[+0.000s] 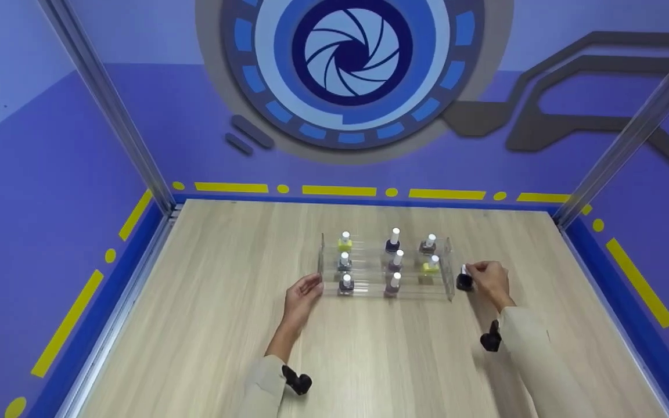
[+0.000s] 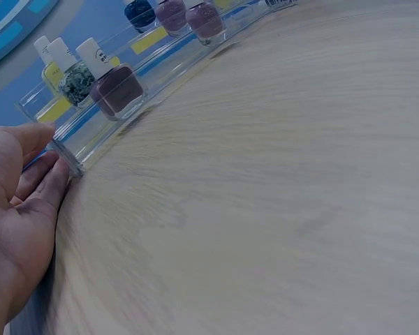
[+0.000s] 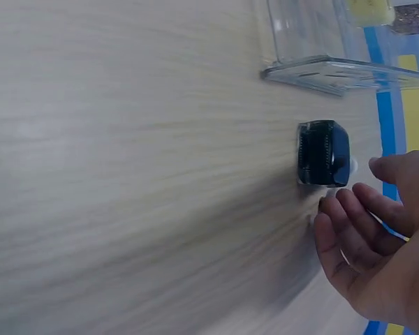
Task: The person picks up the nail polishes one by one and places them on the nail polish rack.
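Observation:
A clear acrylic stepped rack (image 1: 369,295) stands on the table, holding several nail polish bottles with white caps. Among them are a yellow bottle (image 1: 344,245) at the back left and a mauve one (image 1: 392,288) on the front step. My left hand (image 1: 302,301) rests against the rack's left end panel, its fingertips touching the outer side (image 2: 68,159). To the right of the rack, a dark nail polish bottle (image 3: 324,153) is at the fingertips of my right hand (image 1: 490,280). Thumb and fingers pinch its white cap (image 1: 464,269), mostly hidden in the right wrist view.
The wood-grain table (image 1: 207,325) extends in front of and beside the rack. A blue panel wall (image 1: 160,128) with yellow marks rises behind it. Metal posts (image 1: 119,122) stand at the table's back corners.

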The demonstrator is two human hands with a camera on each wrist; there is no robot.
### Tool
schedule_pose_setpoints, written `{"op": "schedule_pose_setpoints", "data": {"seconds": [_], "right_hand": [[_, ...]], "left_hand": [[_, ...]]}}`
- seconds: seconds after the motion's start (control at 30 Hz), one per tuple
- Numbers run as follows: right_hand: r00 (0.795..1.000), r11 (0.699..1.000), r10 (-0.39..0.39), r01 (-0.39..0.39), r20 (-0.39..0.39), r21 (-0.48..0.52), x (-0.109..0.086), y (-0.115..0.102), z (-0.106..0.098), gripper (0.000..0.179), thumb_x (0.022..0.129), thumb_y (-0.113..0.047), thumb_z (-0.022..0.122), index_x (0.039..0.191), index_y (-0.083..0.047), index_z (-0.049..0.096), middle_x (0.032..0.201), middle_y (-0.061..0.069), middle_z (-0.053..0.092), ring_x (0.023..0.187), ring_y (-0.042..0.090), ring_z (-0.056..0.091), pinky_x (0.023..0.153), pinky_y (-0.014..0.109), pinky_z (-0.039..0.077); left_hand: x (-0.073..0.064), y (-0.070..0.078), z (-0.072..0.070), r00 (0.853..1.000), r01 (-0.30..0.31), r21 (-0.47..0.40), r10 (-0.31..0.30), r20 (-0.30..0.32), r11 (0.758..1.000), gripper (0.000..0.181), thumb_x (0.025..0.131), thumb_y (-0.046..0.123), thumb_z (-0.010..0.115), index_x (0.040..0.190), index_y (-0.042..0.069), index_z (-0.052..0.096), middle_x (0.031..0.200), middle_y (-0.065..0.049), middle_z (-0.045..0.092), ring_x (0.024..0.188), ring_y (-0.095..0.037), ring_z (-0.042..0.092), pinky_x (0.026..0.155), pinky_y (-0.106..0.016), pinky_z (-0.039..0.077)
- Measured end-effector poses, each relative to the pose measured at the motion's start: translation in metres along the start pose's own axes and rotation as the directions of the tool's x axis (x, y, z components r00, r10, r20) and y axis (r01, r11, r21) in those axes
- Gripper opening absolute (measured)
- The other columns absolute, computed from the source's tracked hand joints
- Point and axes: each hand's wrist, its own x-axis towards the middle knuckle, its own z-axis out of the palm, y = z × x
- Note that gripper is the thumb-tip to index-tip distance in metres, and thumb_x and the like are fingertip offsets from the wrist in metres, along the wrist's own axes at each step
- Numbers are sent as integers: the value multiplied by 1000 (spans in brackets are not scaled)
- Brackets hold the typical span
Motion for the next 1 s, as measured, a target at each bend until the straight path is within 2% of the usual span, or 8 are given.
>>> {"op": "schedule_pose_setpoints", "data": {"seconds": [0.17, 0.37, 0.63, 0.7, 0.83, 1.0], "right_hand": [[999, 998, 49, -49, 7, -31, -1, 0, 4, 38, 101, -28, 63, 111, 7, 72, 104, 23, 76, 76, 19, 67, 58, 23, 49], [993, 991, 116, -115, 9, -63, -1, 0, 8, 39, 100, -32, 64, 112, 4, 73, 107, 20, 76, 82, 20, 68, 60, 23, 49], [992, 991, 127, -127, -9, -44, -2, 1, 11, 36, 100, -28, 63, 110, 5, 73, 104, 20, 76, 80, 20, 66, 61, 23, 48], [993, 992, 117, -118, -22, -41, -3, 2, 11, 36, 99, -28, 64, 109, 5, 74, 104, 21, 76, 82, 23, 68, 62, 25, 51], [995, 995, 89, -91, -41, -41, -4, 5, 9, 35, 98, -28, 65, 106, 5, 75, 105, 23, 76, 90, 34, 72, 71, 38, 59], [993, 995, 93, -95, -74, -20, -5, 5, 8, 34, 98, -26, 64, 108, 5, 74, 109, 24, 75, 96, 37, 71, 79, 45, 59]], "left_hand": [[1, -1, 0, 1000, 18, -12, -18, 2, 1000, 41, 101, 11, 64, 139, -2, 57, 148, -22, 56, 139, -34, 54, 112, -32, 52], [2, -2, 0, 1000, 1, 8, -1, -8, 1000, 39, 100, 11, 64, 137, -1, 59, 146, -21, 58, 137, -33, 56, 111, -31, 53], [1, -2, -1, 1000, -11, 0, 11, -16, 1000, 40, 99, 11, 66, 136, -3, 59, 144, -22, 59, 135, -31, 58, 109, -30, 54], [0, -3, -1, 1000, -12, -10, 12, -15, 1000, 41, 99, 11, 66, 137, -3, 58, 145, -23, 59, 135, -31, 58, 109, -30, 55], [0, -3, 0, 1000, -14, -32, 14, -12, 999, 40, 100, 11, 66, 137, -3, 58, 145, -23, 58, 136, -32, 57, 109, -29, 54], [0, -3, 0, 1000, -20, -21, 20, -5, 1000, 40, 100, 10, 65, 137, -3, 58, 145, -23, 58, 136, -33, 57, 109, -29, 54]]}}
